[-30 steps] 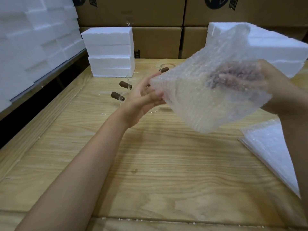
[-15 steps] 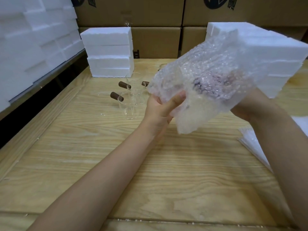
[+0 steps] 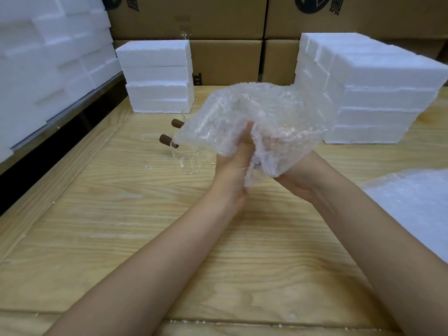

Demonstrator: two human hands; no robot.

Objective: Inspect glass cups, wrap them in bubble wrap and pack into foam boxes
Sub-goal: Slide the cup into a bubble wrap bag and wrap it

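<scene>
Left hand (image 3: 232, 171), right hand (image 3: 298, 176) round bubble wrap (image 3: 242, 112) — contents unclear.

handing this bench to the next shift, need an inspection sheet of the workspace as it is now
surface: wooden table, pale grain.
job's things: bubble wrap crumpled, held above the table; cannot tell whether a cup is inside. glass cups with brown handles stand on the table behind it. left foam stack and right foam stack at the back.
clutter: white crumbs near the cups.
grippers: left hand grips the bubble wrap, thumb up; right hand holds its other side, fingers partly hidden.
cables: nothing seen.
surroundings: cardboard boxes behind the table; foam blocks at the left; spare wrap sheets at the right.
</scene>
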